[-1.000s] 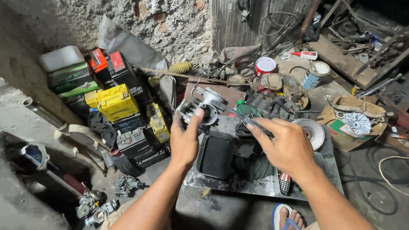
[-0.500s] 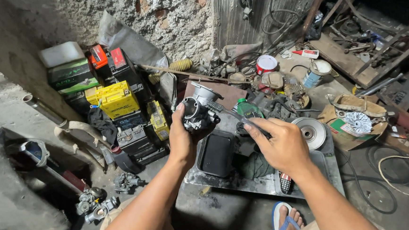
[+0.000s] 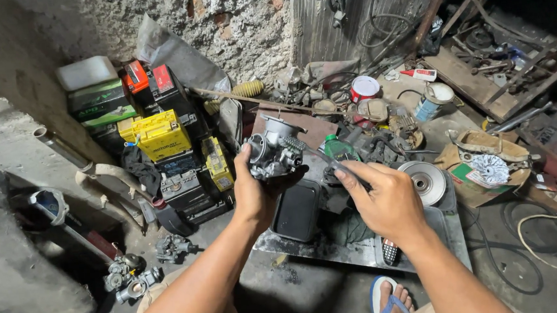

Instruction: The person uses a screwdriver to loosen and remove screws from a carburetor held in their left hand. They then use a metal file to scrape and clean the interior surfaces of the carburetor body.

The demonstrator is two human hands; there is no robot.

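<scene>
My left hand (image 3: 255, 193) grips the carburetor (image 3: 272, 152), raised above the tray (image 3: 361, 251). Right hand (image 3: 384, 198) pinches a screwdriver (image 3: 320, 157), shaft pointing far-left, tip at the carburetor's right side.

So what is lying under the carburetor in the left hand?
Under the carburetor, held by the left hand, a black tray lies on a metal sheet. The right hand covers part of the sheet.

- At your twelve o'clock stands a rough plastered wall (image 3: 232, 24) with exposed brick.
- At one o'clock, a corrugated metal sheet (image 3: 340, 11).
- Underfoot, a grimy concrete floor (image 3: 312, 290).
</scene>
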